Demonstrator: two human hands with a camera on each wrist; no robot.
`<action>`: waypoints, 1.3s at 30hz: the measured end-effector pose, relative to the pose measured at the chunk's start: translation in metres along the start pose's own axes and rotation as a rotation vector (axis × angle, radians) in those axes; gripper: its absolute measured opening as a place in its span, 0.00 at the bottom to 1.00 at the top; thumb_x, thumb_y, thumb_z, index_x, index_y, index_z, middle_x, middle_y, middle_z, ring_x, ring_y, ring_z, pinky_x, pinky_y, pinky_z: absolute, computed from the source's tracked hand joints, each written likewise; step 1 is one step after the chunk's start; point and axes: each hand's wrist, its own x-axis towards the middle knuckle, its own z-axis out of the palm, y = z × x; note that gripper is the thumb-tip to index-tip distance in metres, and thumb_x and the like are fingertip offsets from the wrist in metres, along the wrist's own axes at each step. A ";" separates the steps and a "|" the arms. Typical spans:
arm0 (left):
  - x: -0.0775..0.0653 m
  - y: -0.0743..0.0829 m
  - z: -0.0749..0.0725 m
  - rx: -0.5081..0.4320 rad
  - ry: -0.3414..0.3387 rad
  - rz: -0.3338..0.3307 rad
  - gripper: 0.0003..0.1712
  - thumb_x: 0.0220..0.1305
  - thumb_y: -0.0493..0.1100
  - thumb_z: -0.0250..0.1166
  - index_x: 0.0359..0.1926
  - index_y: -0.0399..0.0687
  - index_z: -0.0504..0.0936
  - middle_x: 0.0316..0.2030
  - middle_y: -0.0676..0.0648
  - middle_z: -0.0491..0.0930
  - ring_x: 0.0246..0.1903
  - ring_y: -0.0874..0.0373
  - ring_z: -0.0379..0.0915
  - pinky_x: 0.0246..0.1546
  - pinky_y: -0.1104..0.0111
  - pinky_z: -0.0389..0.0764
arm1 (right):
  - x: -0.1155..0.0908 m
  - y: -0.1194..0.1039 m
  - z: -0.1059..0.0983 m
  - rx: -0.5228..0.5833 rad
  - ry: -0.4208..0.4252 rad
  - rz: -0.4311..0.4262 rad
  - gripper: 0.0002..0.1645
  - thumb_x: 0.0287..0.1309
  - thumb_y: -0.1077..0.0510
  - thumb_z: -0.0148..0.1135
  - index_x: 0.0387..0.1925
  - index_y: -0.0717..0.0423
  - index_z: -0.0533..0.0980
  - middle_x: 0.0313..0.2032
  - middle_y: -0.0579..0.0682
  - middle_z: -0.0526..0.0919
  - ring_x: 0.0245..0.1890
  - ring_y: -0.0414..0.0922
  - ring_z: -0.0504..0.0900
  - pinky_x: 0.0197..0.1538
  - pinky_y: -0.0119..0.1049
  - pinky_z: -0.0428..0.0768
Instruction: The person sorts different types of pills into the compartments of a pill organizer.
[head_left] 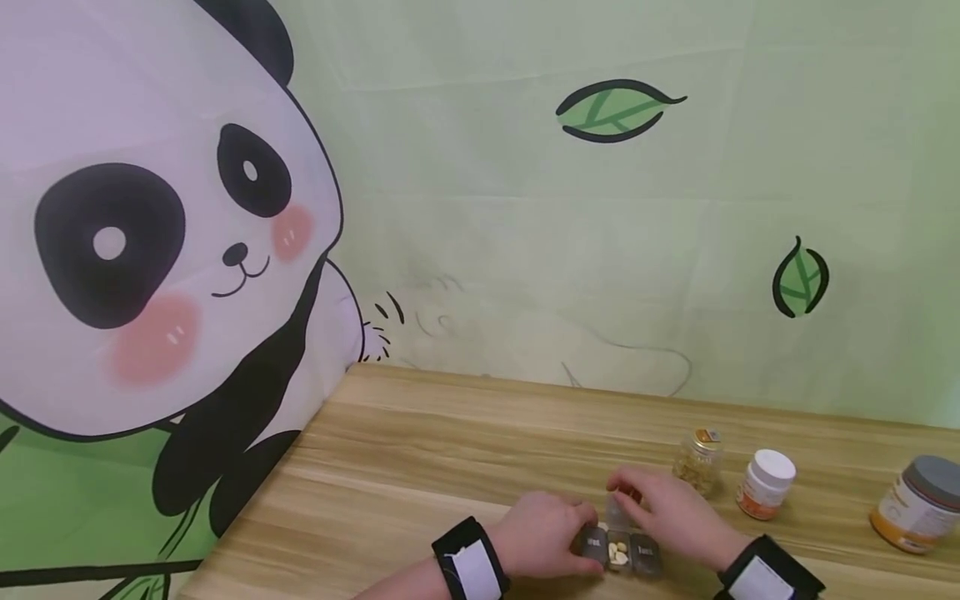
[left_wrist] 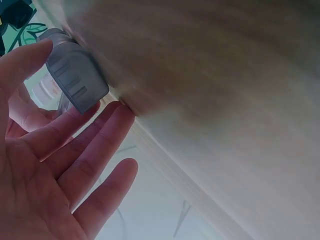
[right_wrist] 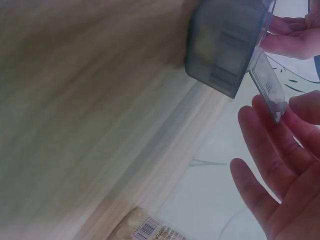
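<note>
A small grey pill organizer sits on the wooden table, its middle compartment uncovered and holding several pale pills. My left hand holds the organizer's left end between thumb and fingers; in the left wrist view the grey end shows between them. My right hand pinches the edge of the clear raised lid between thumb and fingertips. In the head view that lid stands up behind the compartment. The compartments on either side have their lids down.
Behind my right hand stands a clear jar of yellowish pills with a gold lid. Right of it are a white-capped bottle and a larger grey-lidded bottle. A panda-printed cloth hangs behind the table.
</note>
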 end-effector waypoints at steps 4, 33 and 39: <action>0.000 0.000 0.000 -0.004 0.004 0.006 0.22 0.58 0.63 0.67 0.42 0.52 0.81 0.22 0.64 0.68 0.19 0.73 0.59 0.19 0.79 0.57 | -0.001 0.001 0.000 -0.015 0.039 -0.054 0.03 0.64 0.61 0.60 0.37 0.50 0.80 0.32 0.37 0.80 0.29 0.32 0.74 0.32 0.34 0.75; 0.000 0.002 0.001 0.033 0.018 -0.016 0.22 0.57 0.64 0.67 0.42 0.55 0.82 0.26 0.64 0.71 0.21 0.73 0.60 0.20 0.80 0.59 | -0.032 -0.002 0.018 -0.343 0.206 -0.600 0.12 0.52 0.56 0.72 0.35 0.46 0.76 0.32 0.34 0.69 0.29 0.31 0.68 0.30 0.31 0.72; 0.001 0.002 0.002 0.024 0.002 -0.021 0.22 0.58 0.64 0.67 0.43 0.55 0.83 0.24 0.64 0.69 0.20 0.73 0.59 0.19 0.80 0.58 | -0.033 0.001 0.022 -0.392 0.137 -0.626 0.12 0.53 0.54 0.71 0.35 0.46 0.74 0.31 0.35 0.67 0.30 0.32 0.67 0.30 0.32 0.72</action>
